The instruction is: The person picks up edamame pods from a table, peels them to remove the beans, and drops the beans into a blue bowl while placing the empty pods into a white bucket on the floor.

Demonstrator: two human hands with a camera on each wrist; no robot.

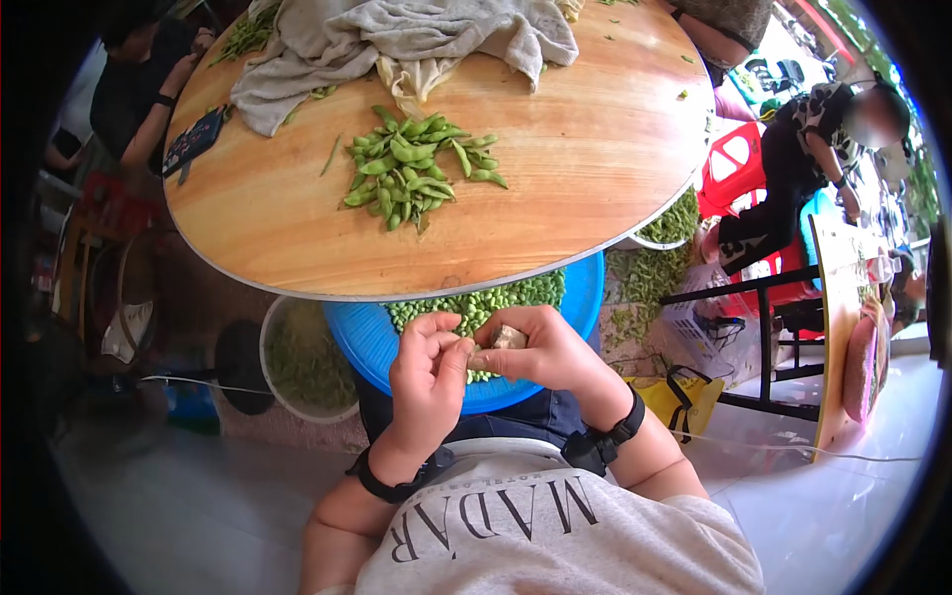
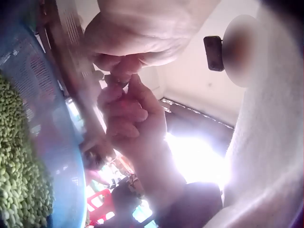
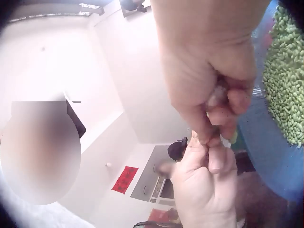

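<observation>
Both hands meet fingertip to fingertip over a blue basket heaped with shelled green beans. The left hand pinches a small piece between thumb and forefinger, mostly hidden by the fingertips; I cannot tell its kind. The right hand brings thumb and forefinger to the same piece. Within its curled fingers sits a pale beige lump, seen as a whitish bit in the right wrist view. On the wooden table ahead lies a pile of green bean pods.
A grey cloth covers the table's far side. A bucket of pod shells stands left of the basket, and a yellow bag lies to the right. Another person is at the right, beside red stools.
</observation>
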